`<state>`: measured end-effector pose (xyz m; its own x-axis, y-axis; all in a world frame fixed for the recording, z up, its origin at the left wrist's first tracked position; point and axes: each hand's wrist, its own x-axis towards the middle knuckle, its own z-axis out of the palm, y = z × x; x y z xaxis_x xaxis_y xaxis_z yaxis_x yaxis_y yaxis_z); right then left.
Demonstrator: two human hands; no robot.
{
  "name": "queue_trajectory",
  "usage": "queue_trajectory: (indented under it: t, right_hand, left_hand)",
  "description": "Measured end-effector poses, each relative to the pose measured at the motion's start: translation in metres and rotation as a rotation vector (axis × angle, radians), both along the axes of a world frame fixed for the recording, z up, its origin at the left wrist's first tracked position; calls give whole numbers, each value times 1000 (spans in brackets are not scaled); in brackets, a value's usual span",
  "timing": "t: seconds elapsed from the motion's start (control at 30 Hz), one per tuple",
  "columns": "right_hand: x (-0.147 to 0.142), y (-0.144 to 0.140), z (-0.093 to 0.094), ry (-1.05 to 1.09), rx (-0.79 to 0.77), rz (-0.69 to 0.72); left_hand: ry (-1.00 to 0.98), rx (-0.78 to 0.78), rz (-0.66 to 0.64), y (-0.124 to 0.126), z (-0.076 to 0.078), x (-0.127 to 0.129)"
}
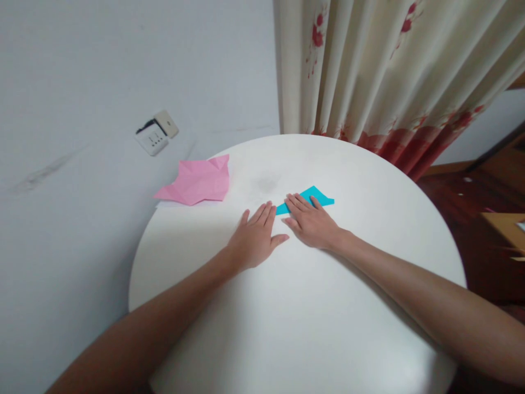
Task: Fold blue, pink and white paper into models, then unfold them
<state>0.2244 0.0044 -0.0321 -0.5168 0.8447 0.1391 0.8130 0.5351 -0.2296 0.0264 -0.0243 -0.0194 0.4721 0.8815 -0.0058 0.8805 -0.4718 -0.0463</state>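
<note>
Forearms: two bare forearms come in from the lower edge of the frame, one from the lower left and one from the lower right, and they meet near the centre.

Counter: a round white counter (311, 328) fills the lower and middle part of the frame; its surface is bare around the hands.

Left hand: the left hand (255, 236) lies flat, palm down, on the counter just left of the centre. Its fingers are stretched out and close together, and they grip nothing. Its fingertips reach just beside the left tip of the blue paper; I cannot tell if they touch it.

Right hand: the right hand (310, 220) lies flat, palm down, just right of the centre, its thumb close to the thumb of the left hand. The fingers are stretched and press on the blue paper; they are not closed around it.

Blue paper: a folded piece of turquoise paper (318, 196) lies flat on the counter in the centre of the frame, partly under the right fingers.

Pink paper: a creased pink paper (197, 183) lies at the far left edge of the counter, well apart from both hands.

Wall socket: a white socket plate (152, 139) sits on the pale wall, upper left.

Curtain: a cream curtain with red flowers (389, 71) hangs behind the counter, upper right.
</note>
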Motion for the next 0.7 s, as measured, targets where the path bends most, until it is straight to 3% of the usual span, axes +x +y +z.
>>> queue_trajectory:
  t: [0.4,0.53,0.6,0.7]
  right_hand:
    - [0,-1,-1,-21,5,-10]
    - [-1,0,-2,-21,22,-8]
    - [-1,0,-3,-21,28,-7]
    - [-1,1,-2,-25,6,-7]
  left_hand:
    - [199,33,114,-11,7,-18]
    - [35,125,160,-2,9,-6]
    - [-73,158,81,4,6,0]
    - [-151,81,-13,11,-5,6]
